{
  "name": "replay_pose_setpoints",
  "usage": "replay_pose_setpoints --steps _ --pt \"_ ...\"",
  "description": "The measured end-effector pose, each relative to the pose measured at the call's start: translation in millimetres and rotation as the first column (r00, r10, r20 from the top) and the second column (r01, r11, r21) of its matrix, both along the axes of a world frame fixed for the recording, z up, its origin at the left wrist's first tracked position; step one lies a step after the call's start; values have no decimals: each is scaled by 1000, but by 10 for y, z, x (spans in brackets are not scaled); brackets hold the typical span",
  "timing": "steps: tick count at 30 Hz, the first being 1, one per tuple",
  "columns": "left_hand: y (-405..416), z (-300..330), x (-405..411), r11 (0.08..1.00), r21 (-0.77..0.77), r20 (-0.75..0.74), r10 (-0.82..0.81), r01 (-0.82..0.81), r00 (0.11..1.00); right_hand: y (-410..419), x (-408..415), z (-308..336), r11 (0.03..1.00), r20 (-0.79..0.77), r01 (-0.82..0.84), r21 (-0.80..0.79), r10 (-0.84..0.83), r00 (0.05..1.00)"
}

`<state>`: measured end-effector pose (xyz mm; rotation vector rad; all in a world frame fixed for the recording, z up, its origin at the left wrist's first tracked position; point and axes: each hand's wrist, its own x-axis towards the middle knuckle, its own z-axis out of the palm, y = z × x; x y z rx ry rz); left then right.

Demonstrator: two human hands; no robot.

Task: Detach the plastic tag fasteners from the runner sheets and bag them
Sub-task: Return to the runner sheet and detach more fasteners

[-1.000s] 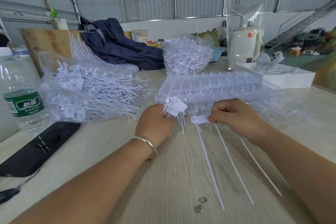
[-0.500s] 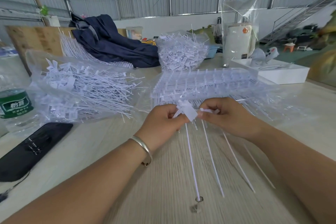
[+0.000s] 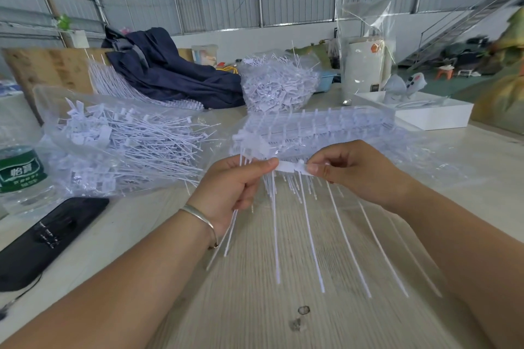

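Just above the near edge of the tabletop (image 3: 255,306), my left hand (image 3: 226,193) keeps a grip on a bunch of already detached fasteners, their long tails hanging down past my palm, while its thumb and forefinger pinch one end of a flat tag head (image 3: 292,168). My right hand (image 3: 354,173) pinches the other end, so both grips are closed on the same fastener. Right behind my hands lies the runner sheet stack (image 3: 317,125) on clear plastic, many rows not yet stripped. Toward the left edge, a clear bag (image 3: 122,144) already holds a big heap of loose fasteners, and a second heap (image 3: 278,85) sits farther back, so I judge the job well along but far from finished. At the left edge a water bottle (image 3: 19,167) shows a green label with white Chinese characters; I can't read the smaller print
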<state>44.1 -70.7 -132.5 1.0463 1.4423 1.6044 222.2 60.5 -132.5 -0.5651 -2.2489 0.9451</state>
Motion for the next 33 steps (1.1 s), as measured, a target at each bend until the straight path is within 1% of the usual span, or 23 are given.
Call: replay_pose_setpoints --steps 2,4,5,6,7,8,9,10,11,13,15,17,20,23,26,28,30,33 --pt "18 -24 -9 999 21 26 47 -48 999 -15 1 -1 999 41 0 54 -2 999" --pt "30 -23 -8 998 -18 8 59 -59 998 -39 -19 -8 996 82 -11 88 4 997" --pt "33 -23 -7 995 -87 -23 53 -55 998 -51 -32 -14 995 89 -14 94 6 996" --pt "34 -30 -7 981 -190 -48 31 -40 998 -63 -46 -14 995 87 -15 100 6 996" --pt "33 -41 -10 952 -306 -44 -13 -1 999 -70 -56 -14 994 79 -14 107 6 997" --pt "29 -56 -10 911 -406 9 -71 69 997 -74 -59 -11 994 70 -11 112 3 998" --pt "25 -64 -9 874 -461 98 -121 153 988 -73 -57 -10 994 65 -8 112 1 998" --pt "24 -65 -6 856 -466 190 -149 222 970 -69 -51 -8 994 69 -5 109 -3 998" --pt "30 -62 -9 859 -441 254 -157 259 954 -62 -44 -9 994 81 0 109 -9 997" --pt "46 -58 -14 895 -371 291 -143 249 946 -48 -37 -16 993 113 14 114 -27 993" --pt "52 -63 -16 921 -336 247 -114 196 962 -43 -40 -25 993 149 27 112 -44 988" --pt "48 -79 -21 928 -339 202 -90 156 975 -43 -41 -36 993 193 43 114 -65 979" --pt "36 -77 -14 933 -321 234 -87 161 968 -52 -28 -34 996 204 56 63 -68 977" --pt "15 -55 -11 948 -237 309 -134 213 942 -62 -9 -2 997 143 49 -60 -40 989" --pt "-4 -33 11 953 -124 391 -208 276 896 -106 -3 44 986 38 -42 -161 49 998" --pt "-16 -20 46 950 -47 432 -260 310 864 -158 -10 77 973 -51 -121 -196 113 992" --pt "-27 -17 99 925 10 438 -344 379 830 -213 -27 95 954 -129 -202 -221 177 976" --pt "-37 -28 172 838 65 397 -519 541 757 -290 -66 101 922 -186 -302 -243 261 947"
